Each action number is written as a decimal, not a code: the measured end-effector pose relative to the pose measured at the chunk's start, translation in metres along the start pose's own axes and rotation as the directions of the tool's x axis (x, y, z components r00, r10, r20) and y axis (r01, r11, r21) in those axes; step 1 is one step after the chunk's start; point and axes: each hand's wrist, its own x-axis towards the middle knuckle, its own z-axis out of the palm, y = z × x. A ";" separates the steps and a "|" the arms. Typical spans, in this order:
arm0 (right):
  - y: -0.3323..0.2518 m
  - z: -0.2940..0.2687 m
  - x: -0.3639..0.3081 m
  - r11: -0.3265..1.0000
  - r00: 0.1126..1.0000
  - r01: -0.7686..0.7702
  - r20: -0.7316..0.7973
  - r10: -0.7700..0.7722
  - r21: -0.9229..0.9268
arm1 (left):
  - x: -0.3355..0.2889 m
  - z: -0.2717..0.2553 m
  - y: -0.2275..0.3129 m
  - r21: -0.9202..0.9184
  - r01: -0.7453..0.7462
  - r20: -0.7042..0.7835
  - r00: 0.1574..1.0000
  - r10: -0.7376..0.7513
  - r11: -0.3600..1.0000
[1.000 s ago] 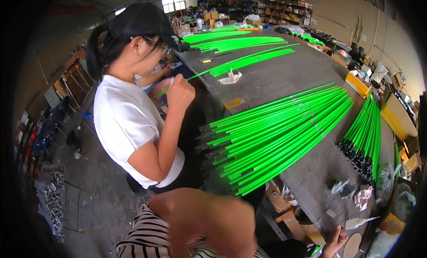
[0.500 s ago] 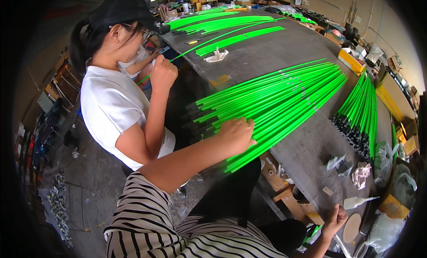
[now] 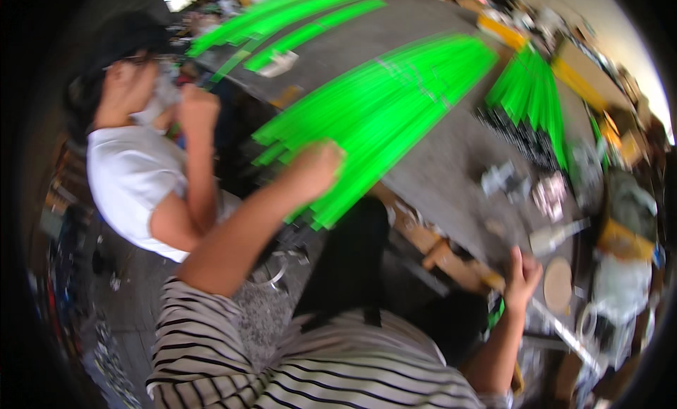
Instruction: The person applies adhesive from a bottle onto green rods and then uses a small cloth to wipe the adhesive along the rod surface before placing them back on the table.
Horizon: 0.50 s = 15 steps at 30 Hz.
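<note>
My left hand is curled over the near part of a wide fan of bright green rods on the grey table. Motion blurs its fingers, so whether it grips a rod is unclear. My right hand hovers at the table's near edge, apart from the rods. Its fingers are curled and one digit points up; what they may hold cannot be made out. A round tan disc lies just right of it, and a white bottle with a thin nozzle lies above.
A co-worker in a white top is at my left, one hand raised. More green rods lie at the far left. Another bundle with black ends fans out at right, near crumpled plastic and yellow-edged boxes.
The view has swung, shifting the whole scene left and upward, with blur. My left hand stays over the rods; my right stays beside the disc.
</note>
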 end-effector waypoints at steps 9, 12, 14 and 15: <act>-0.020 0.010 0.005 0.998 0.998 -0.022 0.055 0.019 0.060 | -0.061 -0.051 0.041 -0.738 0.361 0.422 0.906 -0.028 0.570; -0.042 0.031 0.003 0.962 0.996 -0.069 0.077 0.051 0.262 | -0.051 -0.058 0.060 -0.790 0.358 0.408 0.913 -0.009 0.498; -0.067 0.045 -0.005 0.954 0.991 -0.054 0.135 0.014 0.295 | -0.056 -0.052 0.077 -0.789 0.435 0.492 0.870 0.023 0.435; -0.078 0.050 -0.009 0.949 0.985 -0.058 0.172 0.004 0.310 | -0.058 -0.048 0.087 -0.779 0.476 0.540 0.840 0.053 0.408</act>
